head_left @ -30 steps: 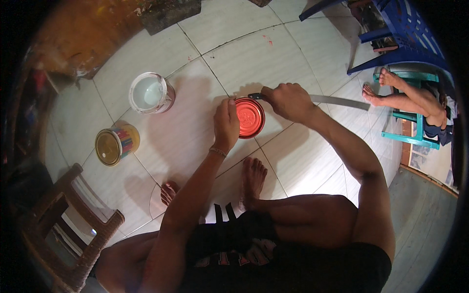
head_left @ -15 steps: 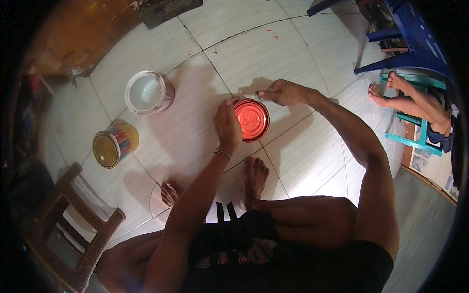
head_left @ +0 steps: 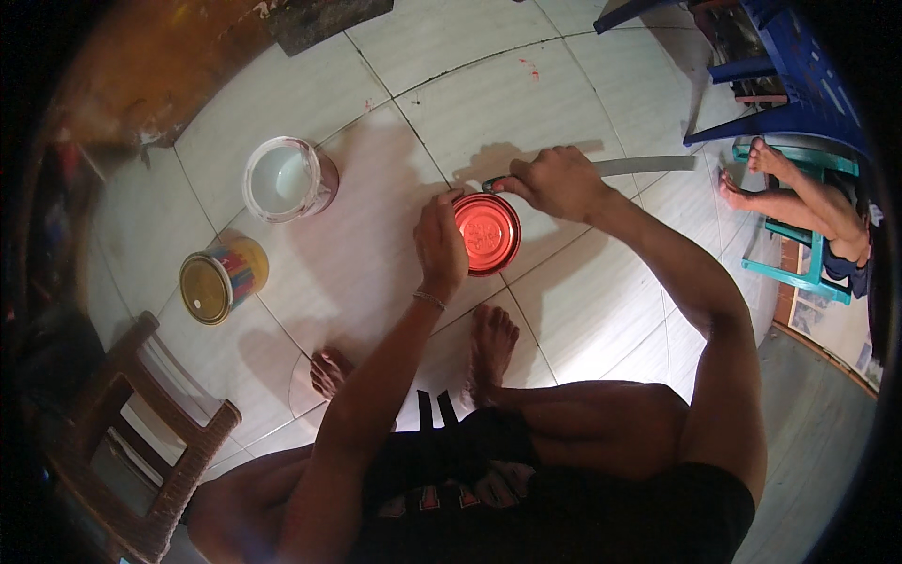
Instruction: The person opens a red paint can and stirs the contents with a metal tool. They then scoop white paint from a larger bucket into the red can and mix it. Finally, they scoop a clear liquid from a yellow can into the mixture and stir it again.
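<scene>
A can with a round red lid (head_left: 488,235) stands on the tiled floor between my feet and the far tiles. My left hand (head_left: 441,246) is wrapped round its left side, fingers closed at the rim. My right hand (head_left: 561,185) is closed round a long knife, its grey blade (head_left: 648,165) pointing right, away from the can. The dark green end of the handle shows by my right thumb, close to the can's upper rim. Whether it touches the rim I cannot tell.
A white bucket (head_left: 327,181) and a yellow can with a gold lid (head_left: 249,264) stand to the left. A brown wooden chair (head_left: 188,451) is at lower left. At right are a blue plastic chair (head_left: 799,85), a teal stool (head_left: 794,274) and another person's feet (head_left: 766,156).
My right hand has turned, so the knife's blade now shows to the right and the handle end lies near the rim. My left hand stays on the can.
</scene>
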### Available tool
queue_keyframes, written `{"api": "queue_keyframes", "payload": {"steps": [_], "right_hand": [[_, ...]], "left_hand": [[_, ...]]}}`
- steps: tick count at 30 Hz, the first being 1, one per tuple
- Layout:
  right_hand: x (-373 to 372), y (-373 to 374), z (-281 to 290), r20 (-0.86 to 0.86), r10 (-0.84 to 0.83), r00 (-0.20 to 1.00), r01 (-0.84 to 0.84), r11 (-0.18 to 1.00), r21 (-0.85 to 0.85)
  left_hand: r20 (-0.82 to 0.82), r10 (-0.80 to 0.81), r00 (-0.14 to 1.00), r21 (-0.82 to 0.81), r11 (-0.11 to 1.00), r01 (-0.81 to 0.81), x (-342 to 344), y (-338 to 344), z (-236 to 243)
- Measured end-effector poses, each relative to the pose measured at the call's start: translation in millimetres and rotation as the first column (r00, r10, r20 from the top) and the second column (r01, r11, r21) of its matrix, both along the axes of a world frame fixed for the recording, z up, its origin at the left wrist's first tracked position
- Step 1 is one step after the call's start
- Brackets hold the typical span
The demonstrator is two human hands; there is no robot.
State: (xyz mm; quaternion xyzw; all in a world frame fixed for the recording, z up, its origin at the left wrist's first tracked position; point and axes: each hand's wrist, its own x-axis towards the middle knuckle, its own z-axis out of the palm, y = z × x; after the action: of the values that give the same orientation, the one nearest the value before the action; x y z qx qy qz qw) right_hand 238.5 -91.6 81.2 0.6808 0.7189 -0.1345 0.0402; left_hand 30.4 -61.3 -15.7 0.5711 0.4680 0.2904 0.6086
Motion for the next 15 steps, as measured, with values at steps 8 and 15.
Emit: {"api": "queue_keyframes", "payload": {"steps": [8,15], "right_hand": [[-14.2,2.7,13.5,0.086,0.046,0.995,-0.040,0.997,-0.071],[23.6,23.1,-16.3,-0.391,-0.309,0.867,0.072,0.853,-0.516]], "left_hand": [[-0.110,-0.030,0.993,0.029,0.999,0.033,3.9,-0.4,-3.4],[-0.100,-0.071,0.992,0.079,0.994,0.079,0.9,4.1,-5.2]]}}
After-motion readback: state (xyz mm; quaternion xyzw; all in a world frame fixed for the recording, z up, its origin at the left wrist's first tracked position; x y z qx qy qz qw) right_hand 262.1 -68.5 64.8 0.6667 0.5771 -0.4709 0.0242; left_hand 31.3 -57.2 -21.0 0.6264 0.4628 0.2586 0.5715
